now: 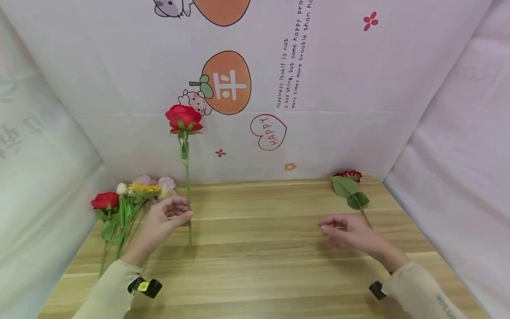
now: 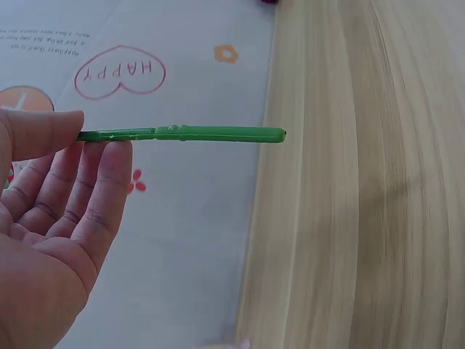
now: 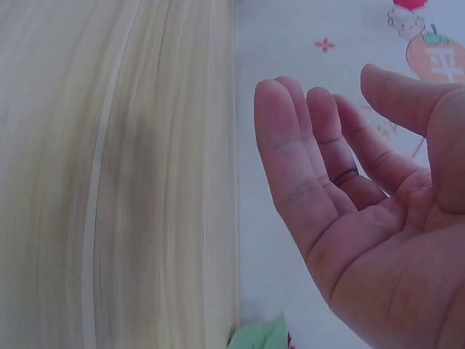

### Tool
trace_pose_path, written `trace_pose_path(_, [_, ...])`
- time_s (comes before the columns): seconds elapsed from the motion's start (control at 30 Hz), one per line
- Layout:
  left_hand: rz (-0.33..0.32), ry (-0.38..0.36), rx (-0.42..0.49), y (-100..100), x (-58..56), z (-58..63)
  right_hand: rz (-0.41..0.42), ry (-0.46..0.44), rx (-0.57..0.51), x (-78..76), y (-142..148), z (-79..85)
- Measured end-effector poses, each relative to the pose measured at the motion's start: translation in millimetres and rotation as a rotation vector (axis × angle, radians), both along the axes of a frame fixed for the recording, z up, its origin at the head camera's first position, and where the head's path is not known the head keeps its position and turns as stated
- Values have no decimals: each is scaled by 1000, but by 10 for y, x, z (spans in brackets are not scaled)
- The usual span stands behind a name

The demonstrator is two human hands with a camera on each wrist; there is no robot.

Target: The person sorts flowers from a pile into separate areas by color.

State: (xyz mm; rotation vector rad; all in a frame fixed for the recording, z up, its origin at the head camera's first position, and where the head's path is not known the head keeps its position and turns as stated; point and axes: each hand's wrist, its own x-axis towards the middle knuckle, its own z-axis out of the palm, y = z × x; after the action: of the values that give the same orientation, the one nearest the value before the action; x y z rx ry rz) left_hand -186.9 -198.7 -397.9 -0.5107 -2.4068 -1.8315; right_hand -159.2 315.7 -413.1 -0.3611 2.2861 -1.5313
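My left hand (image 1: 165, 217) pinches the green stem (image 2: 211, 134) of a red rose (image 1: 184, 118) between thumb and fingers. The rose stands upright above the table, its bloom at the top and the stem's lower end sticking out below the hand. In the left wrist view the bloom is out of frame. My right hand (image 1: 350, 232) hovers over the right side of the table with relaxed fingers (image 3: 280, 138) and holds nothing. Closest to it lies a dark red flower (image 1: 350, 174) with broad green leaves (image 1: 345, 187), its stem partly hidden behind the hand.
Several flowers lie at the table's left, among them another red rose (image 1: 105, 200), a yellow flower (image 1: 144, 190) and a pale pink one (image 1: 165, 185). The wooden table (image 1: 255, 266) meets a printed white cloth (image 1: 318, 141) at the back; white cloth also hangs at both sides.
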Motion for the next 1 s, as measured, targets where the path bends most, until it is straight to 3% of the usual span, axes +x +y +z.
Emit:
trace_pose_path(0.4, [-105,-38,72,514,-131,15,135,-59,-115,-69,-455,31])
trace_pose_path(0.77, [-192,-94,119,954,-83,-7,206,-107,-239,-103,-1082,-81])
trace_pose_path(1.0, [-244,-89,141,1169,-93,12,206,-153,-299,-151,-1388,-156])
